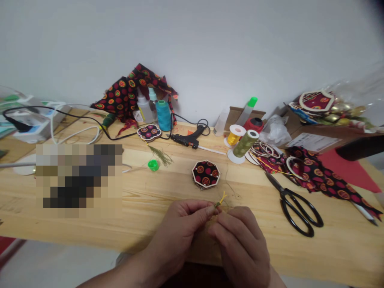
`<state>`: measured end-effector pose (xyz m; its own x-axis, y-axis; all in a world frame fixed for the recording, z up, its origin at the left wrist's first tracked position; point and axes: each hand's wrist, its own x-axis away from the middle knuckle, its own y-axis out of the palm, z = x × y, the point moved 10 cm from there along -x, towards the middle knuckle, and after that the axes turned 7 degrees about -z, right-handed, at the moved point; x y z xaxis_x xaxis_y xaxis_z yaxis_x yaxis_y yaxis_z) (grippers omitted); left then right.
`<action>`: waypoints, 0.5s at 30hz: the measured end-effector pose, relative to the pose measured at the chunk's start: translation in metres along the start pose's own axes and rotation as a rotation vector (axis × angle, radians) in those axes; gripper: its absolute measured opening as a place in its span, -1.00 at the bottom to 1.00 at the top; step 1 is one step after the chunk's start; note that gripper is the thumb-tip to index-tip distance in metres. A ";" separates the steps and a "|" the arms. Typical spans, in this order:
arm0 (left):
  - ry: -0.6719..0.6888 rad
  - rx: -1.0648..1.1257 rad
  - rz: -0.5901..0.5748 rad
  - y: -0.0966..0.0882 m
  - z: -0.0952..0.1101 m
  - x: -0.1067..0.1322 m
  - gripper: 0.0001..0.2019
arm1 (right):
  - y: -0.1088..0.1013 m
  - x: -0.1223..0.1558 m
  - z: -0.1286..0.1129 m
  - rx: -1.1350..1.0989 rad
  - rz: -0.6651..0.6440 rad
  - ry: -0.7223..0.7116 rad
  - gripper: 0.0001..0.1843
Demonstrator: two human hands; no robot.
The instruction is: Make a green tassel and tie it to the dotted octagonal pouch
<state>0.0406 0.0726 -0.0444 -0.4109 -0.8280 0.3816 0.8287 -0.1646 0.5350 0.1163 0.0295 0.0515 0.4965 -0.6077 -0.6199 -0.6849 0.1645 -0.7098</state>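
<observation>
Both my hands meet at the table's near edge. My left hand (180, 228) pinches a small green-and-yellow thread tassel (220, 201) between thumb and forefinger, its yellow end sticking up. My right hand (240, 240) is closed beside it, fingertips pressed to the same bundle of threads. Just beyond the hands lies an octagonal fabric-covered piece (206, 174) in black with red and orange circles.
Black scissors (297, 208) lie to the right by patterned fabric strips (324, 178) and white rings. Thread spools (244, 145), a teal spool (163, 115), a glue gun (189, 139), glue bottles, a green cap (153, 165) and a flower-shaped piece (149, 132) stand further back on the wooden table (300, 256).
</observation>
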 end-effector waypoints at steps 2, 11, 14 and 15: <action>-0.005 -0.021 0.021 -0.002 0.000 0.001 -0.87 | 0.000 0.001 -0.001 -0.010 0.008 0.005 -0.80; 0.001 0.064 -0.016 0.000 -0.005 0.001 -0.89 | -0.002 0.004 0.006 0.019 0.045 0.055 -0.79; -0.011 0.080 -0.030 0.001 -0.006 -0.002 -0.89 | -0.001 0.003 0.007 -0.001 0.052 0.041 -0.80; -0.017 0.077 -0.032 0.000 -0.006 -0.003 -0.89 | -0.002 0.003 0.008 -0.015 0.059 0.038 -0.81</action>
